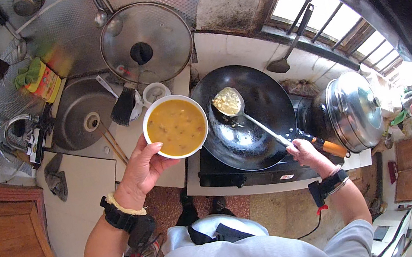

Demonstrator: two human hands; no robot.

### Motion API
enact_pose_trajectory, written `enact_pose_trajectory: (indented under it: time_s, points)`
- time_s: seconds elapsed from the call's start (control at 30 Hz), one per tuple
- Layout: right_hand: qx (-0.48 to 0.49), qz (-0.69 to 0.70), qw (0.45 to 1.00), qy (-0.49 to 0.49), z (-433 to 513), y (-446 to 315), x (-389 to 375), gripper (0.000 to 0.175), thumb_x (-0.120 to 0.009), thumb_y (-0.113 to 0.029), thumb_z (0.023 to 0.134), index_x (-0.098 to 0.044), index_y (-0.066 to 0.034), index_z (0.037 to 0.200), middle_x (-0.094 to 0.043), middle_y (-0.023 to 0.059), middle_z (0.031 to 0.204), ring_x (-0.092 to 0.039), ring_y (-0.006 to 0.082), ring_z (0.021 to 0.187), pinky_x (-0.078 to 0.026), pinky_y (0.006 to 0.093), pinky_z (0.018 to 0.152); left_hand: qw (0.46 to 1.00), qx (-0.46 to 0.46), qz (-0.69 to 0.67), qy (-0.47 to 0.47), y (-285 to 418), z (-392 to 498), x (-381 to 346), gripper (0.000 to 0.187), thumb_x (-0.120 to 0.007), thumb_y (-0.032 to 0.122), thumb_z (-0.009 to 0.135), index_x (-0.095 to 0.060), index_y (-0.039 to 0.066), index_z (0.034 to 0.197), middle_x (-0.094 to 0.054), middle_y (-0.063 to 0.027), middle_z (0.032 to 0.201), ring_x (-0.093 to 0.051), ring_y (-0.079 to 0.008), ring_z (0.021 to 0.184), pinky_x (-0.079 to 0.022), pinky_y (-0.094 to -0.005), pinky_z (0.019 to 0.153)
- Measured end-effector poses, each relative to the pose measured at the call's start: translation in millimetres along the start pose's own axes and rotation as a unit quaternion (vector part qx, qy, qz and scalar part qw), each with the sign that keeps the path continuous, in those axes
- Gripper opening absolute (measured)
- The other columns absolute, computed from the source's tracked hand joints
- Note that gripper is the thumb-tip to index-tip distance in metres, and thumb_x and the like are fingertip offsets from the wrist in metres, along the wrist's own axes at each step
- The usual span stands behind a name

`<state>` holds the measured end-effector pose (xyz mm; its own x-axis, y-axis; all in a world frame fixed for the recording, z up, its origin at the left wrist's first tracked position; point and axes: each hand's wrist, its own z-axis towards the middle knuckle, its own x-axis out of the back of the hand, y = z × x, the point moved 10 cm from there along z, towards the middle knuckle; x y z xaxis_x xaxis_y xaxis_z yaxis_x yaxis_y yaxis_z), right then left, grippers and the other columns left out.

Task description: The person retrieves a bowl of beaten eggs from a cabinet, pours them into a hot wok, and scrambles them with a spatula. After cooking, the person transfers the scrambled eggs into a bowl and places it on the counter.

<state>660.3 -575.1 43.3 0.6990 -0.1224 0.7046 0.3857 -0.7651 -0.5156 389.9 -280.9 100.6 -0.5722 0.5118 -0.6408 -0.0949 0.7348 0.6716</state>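
My left hand (pixel 146 165) holds a white bowl (pixel 146 131) by its rim and side, left of the wok. A thick yellow-orange soup (pixel 177 127) with small dark bits fills it nearly to the brim. My right hand (pixel 307 154) grips the handle of a metal ladle (pixel 266 128). The ladle's scoop is over the left part of a black wok (pixel 239 81), and pale yellowish food (pixel 227 101) lies in it. The wok sits on a black gas stove (pixel 218 174), and its wooden handle (pixel 333 148) points right, beside my right hand.
A lidded steel steamer pot (pixel 353 110) stands right of the wok. Behind the bowl are a small white cup (pixel 155 92) and a large glass lid (pixel 145 42) leaning on the wall. A dark sink (pixel 70 107) is at left, with chopsticks (pixel 113 142) across its edge. A spatula (pixel 294 44) hangs by the window.
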Motion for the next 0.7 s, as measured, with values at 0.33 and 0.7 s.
enact_pose_trajectory:
  time_s: [0.33,0.7]
  points:
    - [0.030,0.141,0.985,0.090,-38,-35,52,0.019,-0.056,-0.021,0.085,-0.059,-0.0026,0.081,-0.048,-0.0040,0.062,-0.044,0.0046,0.056,-0.037,0.0207,0.050,0.999,0.001,-0.030,-0.019,-17,16,-13,0.048,-0.053,0.007,0.081,-0.035,0.012,0.126,-0.050,-0.0119,0.114,-0.058,-0.0270,0.099,-0.055,-0.0403,0.077]
    - [0.066,0.014,0.989,0.133,-149,-129,145,0.021,-0.060,-0.019,0.082,-0.058,0.0020,0.083,-0.047,-0.0006,0.061,-0.043,0.0066,0.057,-0.036,0.0235,0.049,0.996,0.028,-0.043,-0.078,-53,54,-35,0.050,-0.053,0.009,0.081,-0.033,0.013,0.127,-0.051,-0.0130,0.112,-0.059,-0.0283,0.095,-0.055,-0.0401,0.075]
